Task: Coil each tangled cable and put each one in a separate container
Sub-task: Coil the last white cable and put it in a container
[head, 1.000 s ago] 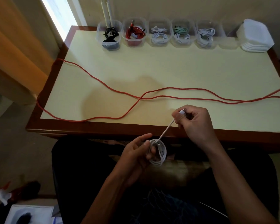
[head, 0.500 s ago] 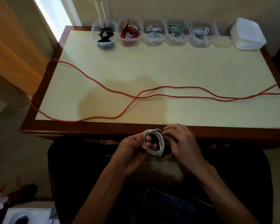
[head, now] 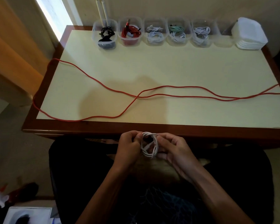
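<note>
A small coiled white cable [head: 149,145] hangs between both hands, just in front of the table's near edge and over my lap. My left hand [head: 128,147] grips the coil's left side. My right hand [head: 172,148] holds its right side with curled fingers. A long red cable [head: 168,94] lies uncoiled across the pale yellow table [head: 152,65], running off both ends. Along the far edge stands a row of clear containers: one with a black cable [head: 105,36], one with a red cable [head: 131,33], three with pale cables [head: 155,35], and one empty container [head: 223,36].
A stack of white lids [head: 249,36] sits at the far right corner. Two white rods [head: 102,12] lean against the wall behind the containers. On the floor at lower left lie a white box [head: 27,215] and a dark object [head: 23,191].
My right hand brought the cable's loose end in from above the table edge to the coil. Both hands now hold the finished coil, a little higher and closer together.
</note>
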The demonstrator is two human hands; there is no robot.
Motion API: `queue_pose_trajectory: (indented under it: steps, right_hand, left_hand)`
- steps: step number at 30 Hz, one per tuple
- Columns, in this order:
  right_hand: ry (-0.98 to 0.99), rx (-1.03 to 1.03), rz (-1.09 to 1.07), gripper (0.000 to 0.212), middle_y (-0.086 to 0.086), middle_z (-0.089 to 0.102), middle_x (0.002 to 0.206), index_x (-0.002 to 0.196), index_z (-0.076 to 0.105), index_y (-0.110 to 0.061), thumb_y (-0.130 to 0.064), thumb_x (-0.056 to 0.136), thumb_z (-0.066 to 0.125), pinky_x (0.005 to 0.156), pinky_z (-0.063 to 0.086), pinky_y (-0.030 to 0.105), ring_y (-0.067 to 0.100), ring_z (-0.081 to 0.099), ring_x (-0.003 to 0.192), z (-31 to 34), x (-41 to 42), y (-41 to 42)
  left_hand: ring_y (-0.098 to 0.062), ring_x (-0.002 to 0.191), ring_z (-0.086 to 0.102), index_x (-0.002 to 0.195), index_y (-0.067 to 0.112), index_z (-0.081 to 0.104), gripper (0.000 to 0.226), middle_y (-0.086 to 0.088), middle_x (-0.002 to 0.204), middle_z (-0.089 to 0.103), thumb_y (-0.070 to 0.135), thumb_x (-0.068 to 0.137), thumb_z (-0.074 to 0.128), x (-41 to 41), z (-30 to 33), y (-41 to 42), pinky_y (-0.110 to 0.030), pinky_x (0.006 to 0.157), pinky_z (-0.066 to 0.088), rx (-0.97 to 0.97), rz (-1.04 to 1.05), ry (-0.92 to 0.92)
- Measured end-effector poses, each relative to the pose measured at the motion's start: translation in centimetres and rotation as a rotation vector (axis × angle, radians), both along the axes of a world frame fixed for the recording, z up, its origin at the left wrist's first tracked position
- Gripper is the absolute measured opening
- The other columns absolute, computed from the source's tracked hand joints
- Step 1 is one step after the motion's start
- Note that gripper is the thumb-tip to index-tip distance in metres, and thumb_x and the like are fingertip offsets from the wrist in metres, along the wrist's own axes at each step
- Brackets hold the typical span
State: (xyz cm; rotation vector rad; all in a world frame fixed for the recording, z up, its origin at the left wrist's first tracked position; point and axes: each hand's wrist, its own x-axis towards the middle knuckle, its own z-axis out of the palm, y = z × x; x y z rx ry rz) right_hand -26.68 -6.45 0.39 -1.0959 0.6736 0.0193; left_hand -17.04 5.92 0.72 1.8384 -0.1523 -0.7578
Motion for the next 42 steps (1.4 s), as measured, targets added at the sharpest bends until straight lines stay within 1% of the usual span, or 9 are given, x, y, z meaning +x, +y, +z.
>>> queue_pose_trajectory:
  steps: [3,9,17,23,27,30,35,38,42]
  right_hand:
    - [0.030,-0.142,0.011,0.023,0.014,0.074,0.101,0.110,0.068,-0.004,-0.016,0.091,0.063,0.087,0.058,0.041,0.028,0.071,0.098,0.0,0.1,0.2]
    - [0.006,-0.051,-0.134,0.019,0.018,0.074,0.098,0.110,0.064,0.000,-0.007,0.093,0.060,0.076,0.058,0.032,0.029,0.072,0.091,0.1,0.4,0.2]
    - [-0.006,-0.513,-0.214,0.024,0.003,0.074,0.083,0.106,0.060,-0.019,-0.024,0.086,0.072,0.069,0.060,0.036,0.015,0.073,0.078,0.7,0.3,1.3]
    - [0.006,-0.294,-0.377,0.042,0.010,0.075,0.083,0.109,0.058,-0.012,-0.027,0.073,0.074,0.080,0.056,0.043,0.024,0.072,0.080,0.8,0.7,1.4]
    - [-0.018,-0.006,-0.445,0.044,0.010,0.075,0.091,0.113,0.059,-0.008,-0.020,0.073,0.073,0.080,0.057,0.040,0.025,0.072,0.087,0.7,1.0,1.1]
    - [0.032,-0.134,-0.368,0.035,0.008,0.076,0.088,0.108,0.062,-0.008,-0.024,0.079,0.072,0.078,0.057,0.035,0.019,0.072,0.083,0.5,1.1,0.7]
    - [0.123,-0.420,-0.218,0.039,0.012,0.072,0.074,0.086,0.069,-0.004,-0.041,0.092,0.060,0.061,0.048,0.034,0.022,0.065,0.068,-0.3,1.0,0.0]
    - [0.141,-0.255,-0.240,0.042,0.018,0.073,0.083,0.088,0.073,-0.004,-0.039,0.098,0.053,0.065,0.050,0.034,0.027,0.067,0.077,-0.4,1.2,-0.5]
    - [0.143,-0.125,-0.224,0.041,0.023,0.071,0.092,0.098,0.071,-0.004,-0.038,0.100,0.048,0.063,0.053,0.029,0.029,0.069,0.088,0.1,1.1,-1.8]
  left_hand:
    - [-0.011,0.075,0.069,0.086,0.020,0.066,0.026,-0.004,0.084,0.070,0.011,0.101,0.047,0.0,-0.2,0.0,-0.026,0.068,0.058,0.009,-0.032,-0.002]
    - [-0.005,0.069,0.066,0.090,0.015,0.066,0.022,-0.005,0.083,0.068,0.012,0.101,0.047,0.7,-0.2,-0.7,-0.019,0.060,0.052,-0.009,-0.094,0.004]
    - [-0.006,0.069,0.064,0.092,0.013,0.067,0.023,-0.003,0.081,0.067,0.009,0.101,0.046,0.3,-0.8,-1.5,-0.018,0.061,0.052,-0.022,-0.094,-0.072]
    - [-0.002,0.069,0.061,0.095,0.011,0.069,0.025,-0.001,0.082,0.068,0.004,0.100,0.045,-0.1,-1.2,-2.1,-0.019,0.063,0.049,-0.089,-0.091,-0.151]
    - [-0.014,0.079,0.067,0.094,0.015,0.070,0.029,-0.003,0.086,0.071,0.002,0.100,0.045,-0.4,-1.1,-2.6,-0.028,0.070,0.054,-0.169,-0.058,-0.128]
    - [-0.026,0.079,0.066,0.091,0.018,0.071,0.028,-0.008,0.084,0.072,0.005,0.099,0.048,-0.2,-1.5,-2.8,-0.039,0.069,0.053,-0.150,0.032,-0.087]
    - [-0.011,0.064,0.059,0.089,0.012,0.074,0.024,-0.001,0.073,0.068,0.008,0.098,0.051,0.3,-1.2,-4.2,-0.032,0.060,0.050,-0.084,0.105,-0.092]
    - [-0.014,0.070,0.064,0.092,0.012,0.073,0.022,-0.001,0.077,0.068,0.008,0.098,0.052,0.3,-0.8,-5.6,-0.037,0.066,0.056,-0.084,0.138,-0.084]
    - [-0.011,0.068,0.061,0.102,0.004,0.071,0.021,-0.004,0.078,0.066,0.007,0.098,0.050,0.5,-0.8,-7.0,-0.023,0.058,0.049,-0.079,0.094,-0.072]
